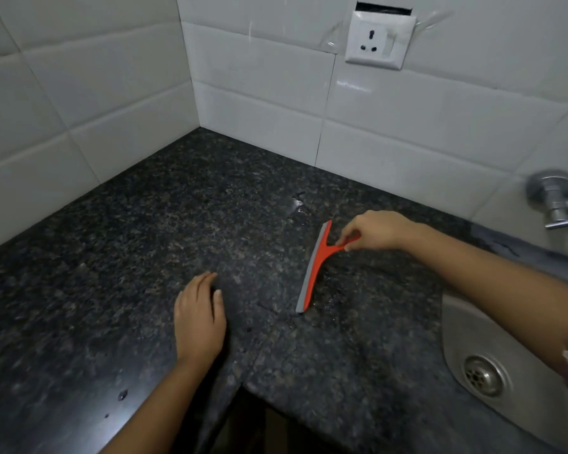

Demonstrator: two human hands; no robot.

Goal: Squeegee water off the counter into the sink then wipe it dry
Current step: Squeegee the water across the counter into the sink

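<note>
An orange squeegee point(314, 267) with a grey rubber blade stands with its blade edge down on the dark speckled granite counter point(151, 244). My right hand point(374, 231) pinches its short orange handle between thumb and fingers. My left hand point(199, 317) rests flat on the counter to the left of the blade, fingers together, holding nothing. A small patch of water point(297, 204) glistens beyond the blade's far end, and thin wet streaks show near its near end. The steel sink point(453, 326) with its drain point(484, 376) lies at the lower right.
White tiled walls meet in the far corner. A wall socket point(376, 39) sits above the counter. A metal tap point(556, 201) sticks out of the wall over the sink. The counter's front edge has a notch near the bottom centre.
</note>
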